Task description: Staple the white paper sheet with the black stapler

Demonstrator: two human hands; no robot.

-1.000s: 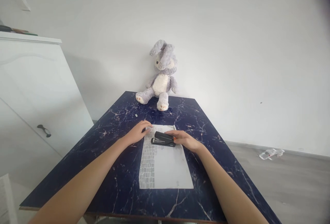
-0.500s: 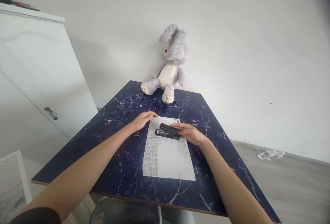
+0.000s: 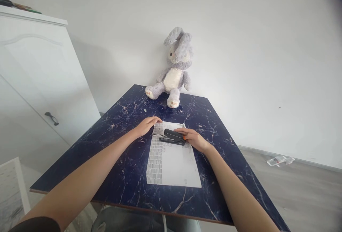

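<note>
A black stapler (image 3: 171,137) lies on its side over a printed paper sheet (image 3: 176,168), with a silver staple tray (image 3: 158,135) sticking out of its left end. My right hand (image 3: 194,139) grips the stapler's right end, beside an orange part (image 3: 184,138). Its fingertips rest along the upper side, and the thumb is hidden. At the sheet's upper left corner, my left hand (image 3: 148,125) lies with fingers stretched out and touching the corner. It holds nothing that I can see.
The sheet lies on a dark blue marbled table (image 3: 117,168). A grey plush rabbit (image 3: 173,78) sits at the table's far edge against the wall. To the left stands a white cabinet (image 3: 45,64). A clear plastic item (image 3: 278,160) lies on the floor at right.
The silver staple tray has slid out of the stapler's left end. My right hand stays on the stapler and my left hand at the corner; the view has shifted slightly.
</note>
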